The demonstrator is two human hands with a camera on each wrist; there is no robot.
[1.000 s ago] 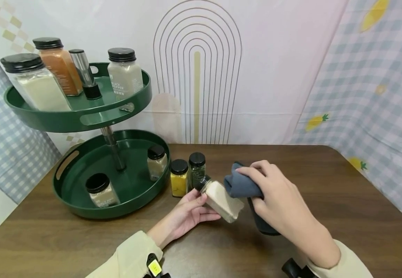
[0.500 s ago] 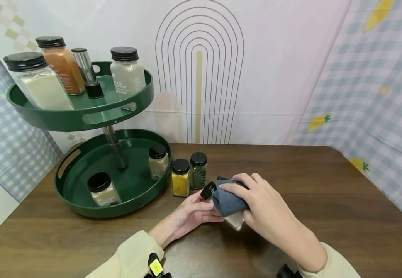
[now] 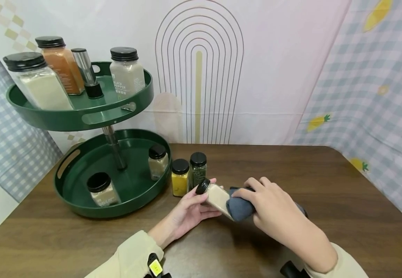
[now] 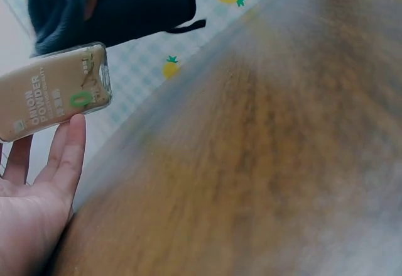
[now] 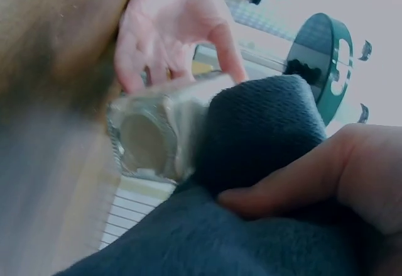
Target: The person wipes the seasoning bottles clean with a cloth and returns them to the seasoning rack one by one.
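A glass jar of pale powder with a black lid [image 3: 218,198] lies tilted in my left hand [image 3: 189,213], thumb on one side and fingers beneath. In the left wrist view the jar [image 4: 56,93] reads onion powder, with fingertips at its lower edge. My right hand [image 3: 279,212] grips a bunched blue-grey cloth [image 3: 240,204] against the jar's lower end. From the right wrist view, the cloth [image 5: 264,131] touches the side of the jar [image 5: 147,134] near its base, and the thumb presses into the cloth.
A two-tier green stand [image 3: 114,212] is at the left, with several jars and a steel grinder [image 3: 87,73] on it. Between the stand and my left hand are a yellow jar [image 3: 180,179] and a green-flecked jar [image 3: 198,170]. A patterned curtain [image 3: 273,69] hangs behind the table.
The cloth first moved left onto the jar, covering its middle, then slid right and down to the lower end. The jar's body shows again; my left hand still holds it.
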